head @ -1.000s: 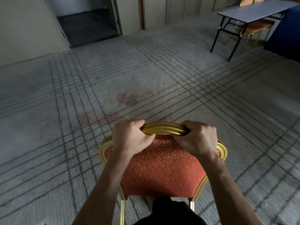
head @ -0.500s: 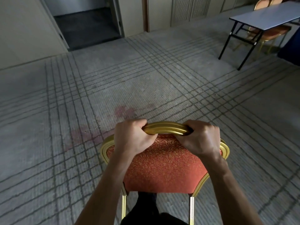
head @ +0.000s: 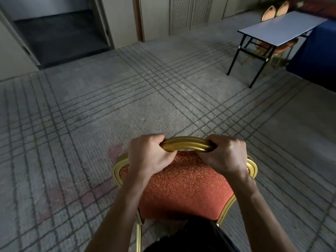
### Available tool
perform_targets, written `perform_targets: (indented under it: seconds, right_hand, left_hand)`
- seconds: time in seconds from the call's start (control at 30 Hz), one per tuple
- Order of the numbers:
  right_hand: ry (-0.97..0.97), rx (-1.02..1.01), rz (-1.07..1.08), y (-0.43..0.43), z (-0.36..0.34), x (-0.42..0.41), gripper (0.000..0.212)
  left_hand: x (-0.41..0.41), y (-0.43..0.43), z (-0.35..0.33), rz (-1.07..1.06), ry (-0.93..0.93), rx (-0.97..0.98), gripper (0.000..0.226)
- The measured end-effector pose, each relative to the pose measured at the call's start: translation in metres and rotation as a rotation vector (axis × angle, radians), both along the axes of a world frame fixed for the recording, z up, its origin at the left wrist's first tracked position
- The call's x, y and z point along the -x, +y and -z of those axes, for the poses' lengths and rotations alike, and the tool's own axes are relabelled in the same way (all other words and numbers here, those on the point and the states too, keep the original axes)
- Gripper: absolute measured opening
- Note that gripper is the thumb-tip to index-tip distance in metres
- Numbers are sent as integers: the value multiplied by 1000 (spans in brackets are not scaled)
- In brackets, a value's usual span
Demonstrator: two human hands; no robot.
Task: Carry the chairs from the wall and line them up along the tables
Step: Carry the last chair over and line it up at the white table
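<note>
Head view, looking down and forward. Chair (head: 183, 186) sits low in the centre of the frame, near the person: gold frame, orange patterned back pad. The seat is hidden from this angle, and I cannot tell whether the legs touch the floor.

Left hand (head: 147, 157) grips the curved gold top rail at its left end, fingers curled over the rail. Right hand (head: 225, 155) grips the same rail at its right end, fingers wrapped likewise. The hands are apart, with a bare stretch of rail between them. Both forearms reach in from the near edge.

Floor: grey carpet (head: 127, 106) with dark crossing line bands; a faint reddish stain lies just left of the chair.

Far right: folding table (head: 280, 28), white top, black legs. Beyond it and partly under it stand other gold chairs (head: 271, 10). A blue cloth (head: 316, 57) hangs just to the right of the table.

Far left: an open doorway (head: 58, 33) with darker floor inside. Pale wall panels run along the far side.
</note>
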State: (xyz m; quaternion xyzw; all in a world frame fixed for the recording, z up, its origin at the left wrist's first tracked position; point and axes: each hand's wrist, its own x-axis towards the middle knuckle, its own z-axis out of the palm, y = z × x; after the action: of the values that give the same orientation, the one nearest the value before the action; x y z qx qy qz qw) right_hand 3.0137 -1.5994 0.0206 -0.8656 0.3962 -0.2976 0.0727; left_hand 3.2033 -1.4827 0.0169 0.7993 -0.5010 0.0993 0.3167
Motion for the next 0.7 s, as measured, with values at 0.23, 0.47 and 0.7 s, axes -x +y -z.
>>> perform_targets:
  seconds: [0.23, 0.47, 0.7]
  right_hand:
    - [-28, -52, 33, -133, 21, -63, 31]
    - [-33, -94, -17, -282, 25, -145, 36]
    - [-71, -58, -49, -410, 5, -220, 23]
  left_hand:
    - [-69, -139, 10, 50, -33, -26, 54]
    - [-144, -280, 10, 24, -51, -6, 52]
    - [-216, -400, -12, 37, -47, 29, 59]
